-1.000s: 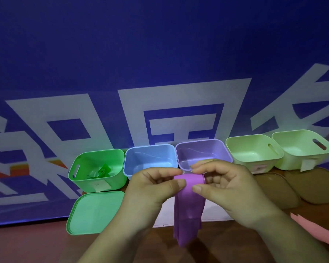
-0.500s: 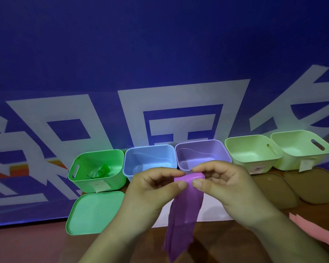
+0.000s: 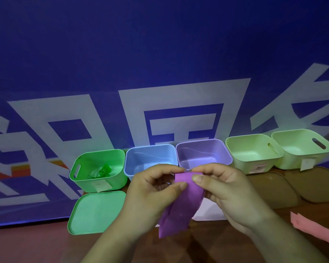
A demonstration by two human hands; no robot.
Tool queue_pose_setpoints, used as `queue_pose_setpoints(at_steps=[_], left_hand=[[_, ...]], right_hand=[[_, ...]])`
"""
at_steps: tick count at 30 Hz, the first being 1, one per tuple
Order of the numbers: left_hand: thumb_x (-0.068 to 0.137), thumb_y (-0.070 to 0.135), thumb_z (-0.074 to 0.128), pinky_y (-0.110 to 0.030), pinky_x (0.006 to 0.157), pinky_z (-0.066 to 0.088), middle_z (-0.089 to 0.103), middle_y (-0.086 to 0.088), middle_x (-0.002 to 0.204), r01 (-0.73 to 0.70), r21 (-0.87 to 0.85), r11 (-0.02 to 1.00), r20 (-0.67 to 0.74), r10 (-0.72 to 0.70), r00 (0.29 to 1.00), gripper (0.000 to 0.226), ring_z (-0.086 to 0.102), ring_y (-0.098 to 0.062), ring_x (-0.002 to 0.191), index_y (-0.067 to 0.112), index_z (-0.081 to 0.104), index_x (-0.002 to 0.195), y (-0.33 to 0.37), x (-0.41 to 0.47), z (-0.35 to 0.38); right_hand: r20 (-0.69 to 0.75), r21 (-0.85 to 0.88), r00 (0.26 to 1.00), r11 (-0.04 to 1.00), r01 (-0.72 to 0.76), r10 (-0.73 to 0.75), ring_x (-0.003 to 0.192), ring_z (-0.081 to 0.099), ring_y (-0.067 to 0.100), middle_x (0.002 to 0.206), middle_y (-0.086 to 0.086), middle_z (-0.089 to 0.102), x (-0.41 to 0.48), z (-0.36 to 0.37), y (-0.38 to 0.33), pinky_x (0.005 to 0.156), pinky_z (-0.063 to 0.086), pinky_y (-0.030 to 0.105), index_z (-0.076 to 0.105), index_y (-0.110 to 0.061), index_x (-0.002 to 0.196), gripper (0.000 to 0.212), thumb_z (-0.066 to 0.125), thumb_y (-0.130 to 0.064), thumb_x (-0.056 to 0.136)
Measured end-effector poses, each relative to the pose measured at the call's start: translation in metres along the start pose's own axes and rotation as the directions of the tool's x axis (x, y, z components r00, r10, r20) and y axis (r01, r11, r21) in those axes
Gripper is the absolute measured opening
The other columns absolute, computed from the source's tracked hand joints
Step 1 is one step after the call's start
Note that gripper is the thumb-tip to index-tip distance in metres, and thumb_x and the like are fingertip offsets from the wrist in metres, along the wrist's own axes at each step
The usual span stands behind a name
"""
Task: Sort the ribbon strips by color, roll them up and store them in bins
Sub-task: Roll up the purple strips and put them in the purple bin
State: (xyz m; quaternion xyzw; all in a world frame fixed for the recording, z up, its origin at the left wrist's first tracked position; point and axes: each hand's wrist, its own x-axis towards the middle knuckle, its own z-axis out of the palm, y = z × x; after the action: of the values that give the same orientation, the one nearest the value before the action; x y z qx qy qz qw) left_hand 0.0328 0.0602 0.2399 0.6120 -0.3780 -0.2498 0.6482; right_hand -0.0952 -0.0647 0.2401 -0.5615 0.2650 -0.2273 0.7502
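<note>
Purple ribbon strip [image 3: 182, 205] hangs, top end curled, before the empty purple bin [image 3: 204, 154].

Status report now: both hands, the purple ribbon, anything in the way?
Left hand and right hand both pinch purple ribbon at top. Tail hangs loose. Purple bin just behind, open, nothing between.

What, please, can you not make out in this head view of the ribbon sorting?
Head view:
- purple ribbon strip: its top end is pinched under the left hand and right hand, so any roll is hidden.
- pink strip: cut off by the right edge.
- label on the green bin: too small to read.
</note>
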Motion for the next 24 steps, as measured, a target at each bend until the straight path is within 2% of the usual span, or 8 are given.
queue_pose_setpoints(at_steps=[4,6,9,12,15,18,20,24], left_hand=[[0.071,0.007,0.078,-0.032,0.067,0.049,0.062,-0.025,0.080,-0.031,-0.008,0.999,0.017,0.031,0.999,0.022,0.056,-0.022,0.073,0.019,0.078,0.090,-0.0012,-0.0004,-0.0009],[0.071,0.006,0.077,-0.033,0.068,0.050,0.062,-0.028,0.083,-0.034,-0.010,0.999,0.008,0.034,0.999,0.021,0.056,-0.023,0.074,0.019,0.078,0.088,-0.0005,-0.0011,-0.0011],[0.072,-0.003,0.079,-0.026,0.067,0.053,0.068,-0.021,0.078,0.011,-0.080,0.997,-0.022,-0.013,1.000,0.021,0.062,-0.017,0.071,0.013,0.078,0.085,0.0005,-0.0007,0.0001],[0.076,-0.012,0.071,-0.020,0.062,0.052,0.071,-0.005,0.069,0.103,-0.162,0.981,-0.056,-0.113,0.992,0.023,0.064,-0.013,0.064,0.010,0.079,0.081,0.0036,0.0012,0.0021],[0.070,0.001,0.073,-0.026,0.064,0.055,0.074,-0.010,0.076,0.188,-0.243,0.952,-0.036,-0.202,0.979,0.017,0.066,-0.019,0.068,0.012,0.080,0.082,0.0053,0.0036,0.0038],[0.063,0.010,0.073,-0.025,0.063,0.055,0.075,-0.014,0.080,0.249,-0.311,0.917,-0.018,-0.267,0.963,0.020,0.067,-0.019,0.068,0.011,0.080,0.083,0.0076,0.0036,0.0062],[0.069,0.007,0.074,-0.024,0.061,0.054,0.073,-0.010,0.076,0.237,-0.279,0.931,-0.032,-0.256,0.966,0.017,0.064,-0.018,0.066,0.011,0.079,0.085,0.0063,0.0039,0.0065],[0.079,0.003,0.072,-0.022,0.064,0.053,0.070,-0.002,0.073,0.158,-0.154,0.975,-0.030,-0.164,0.986,0.014,0.063,-0.014,0.068,0.009,0.076,0.091,0.0028,0.0031,0.0060]], right_hand=[[0.007,-0.046,1.000,0.999,0.008,-0.008,0.078,0.071,0.022,0.089,0.016,0.076,-0.0023,0.0010,-0.0019,0.078,0.055,0.039,0.078,-0.012,0.089,0.025,0.075,-0.023,0.066],[0.015,-0.107,0.999,0.993,0.040,-0.039,0.079,0.070,0.020,0.088,0.011,0.077,-0.0030,0.0011,-0.0024,0.079,0.055,0.039,0.078,-0.018,0.089,0.025,0.075,-0.028,0.068],[0.033,-0.246,0.989,0.958,0.146,-0.142,0.080,0.070,0.019,0.085,0.007,0.075,-0.0041,-0.0013,-0.0019,0.081,0.057,0.039,0.076,-0.027,0.092,0.020,0.076,-0.030,0.072],[0.076,-0.258,0.978,0.944,0.208,-0.194,0.087,0.071,0.026,0.090,0.009,0.075,-0.0068,-0.0026,-0.0004,0.082,0.059,0.042,0.074,-0.033,0.098,0.027,0.083,-0.022,0.075],[0.110,-0.305,0.961,0.912,0.275,-0.253,0.094,0.071,0.021,0.103,-0.001,0.074,-0.0068,-0.0049,0.0008,0.088,0.056,0.035,0.073,-0.037,0.099,0.032,0.079,-0.020,0.071],[0.117,-0.294,0.954,0.908,0.298,-0.276,0.092,0.072,0.019,0.101,-0.004,0.073,-0.0049,-0.0070,0.0000,0.084,0.056,0.029,0.075,-0.035,0.094,0.030,0.081,-0.015,0.072],[0.105,-0.275,0.957,0.917,0.289,-0.270,0.088,0.073,0.021,0.097,0.000,0.075,-0.0043,-0.0070,0.0007,0.082,0.057,0.031,0.076,-0.031,0.092,0.028,0.084,-0.011,0.074],[0.067,-0.231,0.970,0.943,0.242,-0.233,0.084,0.073,0.025,0.088,0.009,0.077,-0.0031,-0.0075,0.0023,0.081,0.059,0.039,0.076,-0.030,0.093,0.024,0.078,-0.024,0.070]])
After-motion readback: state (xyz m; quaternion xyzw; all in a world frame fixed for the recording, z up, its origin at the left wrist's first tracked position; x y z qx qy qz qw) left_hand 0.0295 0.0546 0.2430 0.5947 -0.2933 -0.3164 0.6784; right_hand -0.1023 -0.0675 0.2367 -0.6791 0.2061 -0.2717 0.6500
